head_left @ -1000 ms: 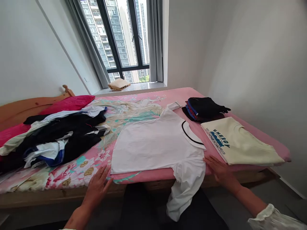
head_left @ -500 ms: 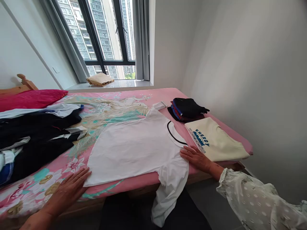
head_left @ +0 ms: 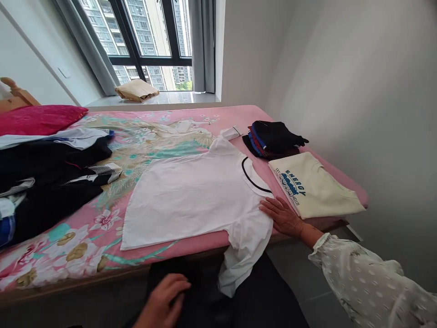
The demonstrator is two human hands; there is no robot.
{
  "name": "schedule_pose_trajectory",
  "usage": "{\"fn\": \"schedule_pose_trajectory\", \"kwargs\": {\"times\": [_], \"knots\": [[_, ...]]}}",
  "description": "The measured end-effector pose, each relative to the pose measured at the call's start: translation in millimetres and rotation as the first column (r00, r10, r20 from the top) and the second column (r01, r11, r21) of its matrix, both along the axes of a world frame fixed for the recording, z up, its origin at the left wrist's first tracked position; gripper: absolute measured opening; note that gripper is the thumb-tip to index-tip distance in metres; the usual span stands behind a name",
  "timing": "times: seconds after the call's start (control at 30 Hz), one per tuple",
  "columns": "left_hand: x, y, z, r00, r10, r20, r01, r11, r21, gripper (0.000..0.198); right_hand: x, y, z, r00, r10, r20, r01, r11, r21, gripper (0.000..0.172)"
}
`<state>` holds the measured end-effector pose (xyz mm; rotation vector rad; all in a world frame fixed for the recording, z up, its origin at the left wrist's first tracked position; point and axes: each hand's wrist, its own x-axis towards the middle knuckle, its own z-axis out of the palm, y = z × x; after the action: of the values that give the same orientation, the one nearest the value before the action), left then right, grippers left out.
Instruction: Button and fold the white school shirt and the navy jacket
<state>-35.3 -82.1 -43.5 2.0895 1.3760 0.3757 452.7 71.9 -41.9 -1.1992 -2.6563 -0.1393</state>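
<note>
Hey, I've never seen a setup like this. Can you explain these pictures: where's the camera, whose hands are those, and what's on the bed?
There's no machine here. One camera, worn on a person's head, looks forward and down, so the hands you see are the wearer's own.

The right hand rests its fingers on a white shirt, near the black-trimmed neckline. The left hand is off the bed, loosely curled, with nothing visible in it.

The shirt lies spread on a floral bedsheet, one sleeve hanging over the near edge. To its right are a folded cream T-shirt reading "ENERGY" and, behind that, a stack of dark folded clothes. A loose heap of clothes lies to the left.
</note>
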Motion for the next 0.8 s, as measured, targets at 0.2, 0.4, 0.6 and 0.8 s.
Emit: {"fn": "schedule_pose_trajectory", "kwargs": {"times": [0.2,0.4,0.6,0.8], "knots": [[134,36,-47.0,0.913,0.321,0.253,-0.175,0.866,-0.467,0.061,-5,-1,0.1,0.998,-0.028,-0.058,0.030,0.999,0.025,0.053],[179,38,-25.4,0.913,0.217,0.346,-0.009,0.858,-0.514,0.034,-7,-4,-4.0,0.984,-0.109,-0.144,0.112,0.993,0.018,0.051],[150,-18,38.5,0.941,0.032,0.337,0.112,0.910,-0.399,0.029,-5,-6,-4.0,0.975,-0.138,-0.177,0.139,0.990,-0.007,0.049],[136,-31,17.2,0.975,0.071,0.211,0.045,0.865,-0.500,0.035,-6,-7,-8.1,0.972,-0.111,-0.209,0.119,0.992,0.029,0.049]]}}
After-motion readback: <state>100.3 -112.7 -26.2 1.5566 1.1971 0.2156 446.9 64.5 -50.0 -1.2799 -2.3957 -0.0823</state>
